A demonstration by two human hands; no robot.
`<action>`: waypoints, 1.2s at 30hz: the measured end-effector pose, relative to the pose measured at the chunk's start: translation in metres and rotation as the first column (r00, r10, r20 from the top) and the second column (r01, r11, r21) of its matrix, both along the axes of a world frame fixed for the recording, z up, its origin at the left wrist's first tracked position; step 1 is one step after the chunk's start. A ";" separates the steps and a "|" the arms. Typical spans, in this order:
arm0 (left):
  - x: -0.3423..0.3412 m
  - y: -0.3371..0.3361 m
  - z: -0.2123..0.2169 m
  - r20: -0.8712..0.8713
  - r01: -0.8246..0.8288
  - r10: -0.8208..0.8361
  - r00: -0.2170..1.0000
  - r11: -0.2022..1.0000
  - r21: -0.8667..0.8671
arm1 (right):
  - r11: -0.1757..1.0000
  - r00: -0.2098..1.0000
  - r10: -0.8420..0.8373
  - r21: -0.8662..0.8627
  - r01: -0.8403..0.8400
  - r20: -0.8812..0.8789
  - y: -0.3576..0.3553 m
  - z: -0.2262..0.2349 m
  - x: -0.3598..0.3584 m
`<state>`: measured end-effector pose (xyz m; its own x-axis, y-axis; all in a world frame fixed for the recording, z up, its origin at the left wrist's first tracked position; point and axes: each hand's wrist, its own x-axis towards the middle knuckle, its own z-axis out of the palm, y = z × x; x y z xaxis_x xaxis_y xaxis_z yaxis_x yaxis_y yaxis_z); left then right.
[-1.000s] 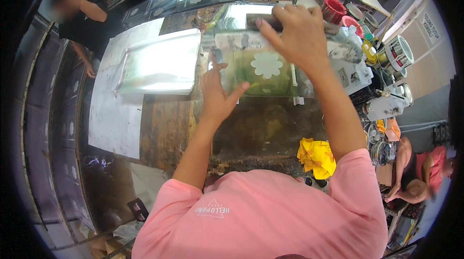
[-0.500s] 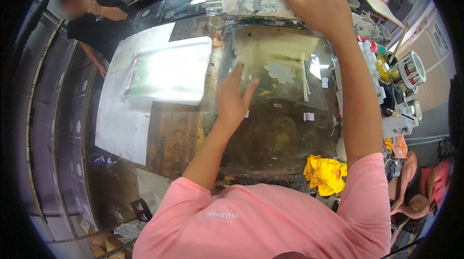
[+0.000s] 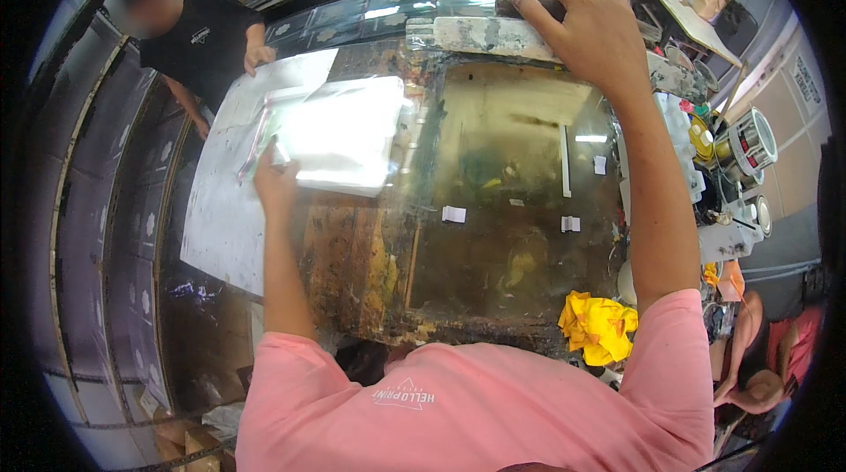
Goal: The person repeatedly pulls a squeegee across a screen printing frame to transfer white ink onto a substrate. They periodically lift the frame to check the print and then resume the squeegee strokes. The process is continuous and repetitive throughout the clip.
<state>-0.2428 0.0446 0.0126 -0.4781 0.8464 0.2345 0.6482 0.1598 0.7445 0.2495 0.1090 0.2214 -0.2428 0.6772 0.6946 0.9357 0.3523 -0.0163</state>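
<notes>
My left hand (image 3: pixel 278 177) is at the left edge of a stack of shiny clear sheets (image 3: pixel 352 133), thumb and finger closed on what looks like a clear sheet. Glare hides the sheet's outline; a faint haze reaches right past the stack. My right hand (image 3: pixel 599 31) is at the far side, fingers wrapped round a grey bar (image 3: pixel 529 0) above a paint-stained pale beam (image 3: pixel 480 36). Below it lies a glossy brownish work surface (image 3: pixel 480 269) with small white paper tabs (image 3: pixel 454 215) and a thin white strip (image 3: pixel 566 163).
White paper (image 3: pixel 220 216) lies under the stack. A co-worker (image 3: pixel 198 40) in black stands at the far left. A crumpled yellow cloth (image 3: pixel 597 327) sits near right; cans (image 3: pixel 753 139) and bottles line the right side. Racks (image 3: pixel 132 208) with flower-marked panels stand left.
My left hand has moved left from the work surface to the stack. The sheet with the white flower shape has left the work surface. My right hand stays at the grey bar.
</notes>
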 end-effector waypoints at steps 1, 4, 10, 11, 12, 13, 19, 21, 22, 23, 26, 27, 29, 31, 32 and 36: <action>-0.027 0.005 -0.002 -0.094 0.005 -0.005 0.996 1.000 -0.006 | 1.000 1.000 0.026 -0.005 -0.027 -0.016 0.000 0.001 0.001; -0.081 0.016 -0.011 -0.416 -0.072 0.113 0.902 0.991 0.112 | 0.999 1.000 0.011 -0.047 -0.011 -0.003 -0.002 0.000 0.003; 0.005 0.008 -0.004 -0.649 -0.052 0.249 0.719 0.950 0.307 | 0.999 1.000 -0.003 0.044 0.002 0.023 0.005 -0.006 0.002; 0.038 -0.001 0.001 -0.480 0.088 0.058 0.875 0.957 0.277 | 0.998 1.000 0.020 0.057 -0.020 0.007 0.006 -0.006 0.001; 0.075 -0.011 0.004 -0.298 0.275 -0.178 0.938 0.905 0.325 | 0.999 1.000 0.030 0.036 -0.030 -0.004 0.006 -0.005 0.002; 0.111 -0.029 0.004 -0.154 0.259 -0.236 0.959 0.953 0.157 | 0.999 0.999 0.036 0.013 -0.036 -0.016 0.006 -0.004 0.002; 0.273 -0.130 -0.035 0.217 0.558 -0.558 0.801 0.827 0.066 | 0.991 0.998 -0.056 -0.120 0.059 0.021 0.002 -0.006 0.001; 0.287 -0.147 -0.046 0.283 0.569 -0.551 0.786 0.822 0.021 | 0.998 0.998 -0.052 0.020 0.053 -0.029 -0.002 -0.010 0.000; 0.285 -0.147 -0.049 0.156 0.619 -0.634 0.758 0.773 0.134 | 0.998 0.998 -0.065 0.001 0.065 -0.016 -0.004 -0.010 -0.002; 0.277 -0.145 -0.049 0.049 0.650 -0.662 0.748 0.746 0.144 | 0.997 0.997 -0.071 -0.030 0.071 -0.006 -0.005 -0.010 -0.002; 0.225 -0.124 -0.041 -0.178 0.562 -0.548 0.817 0.827 0.035 | 0.995 0.999 -0.050 -0.083 0.050 -0.001 -0.007 -0.009 -0.003; 0.205 -0.112 -0.038 -0.224 0.493 -0.469 0.854 0.867 0.064 | 0.997 0.999 -0.038 -0.073 0.037 -0.010 -0.006 -0.007 -0.002; 0.159 -0.080 -0.029 -0.202 0.402 -0.377 0.904 0.911 0.097 | 0.999 0.999 -0.022 -0.042 0.021 -0.023 -0.006 -0.006 -0.001; 0.124 -0.054 -0.030 -0.445 0.392 -0.346 0.826 0.920 0.013 | 0.998 0.999 -0.024 -0.057 0.022 -0.026 -0.004 -0.005 0.000; 0.110 -0.044 -0.033 -0.556 0.379 -0.334 0.761 0.925 -0.036 | 0.997 0.999 -0.030 -0.067 0.029 -0.025 -0.003 -0.005 0.000; 0.091 -0.012 -0.056 -0.659 0.227 -0.389 0.644 0.920 -0.320 | 0.994 0.999 -0.051 -0.094 0.051 0.003 0.005 0.006 -0.001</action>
<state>-0.1520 0.0328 -0.0436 0.0556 0.9775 0.2036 0.9976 -0.0628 0.0289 0.2486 0.1135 0.2272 -0.2061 0.7510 0.6273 0.9526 0.3006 -0.0469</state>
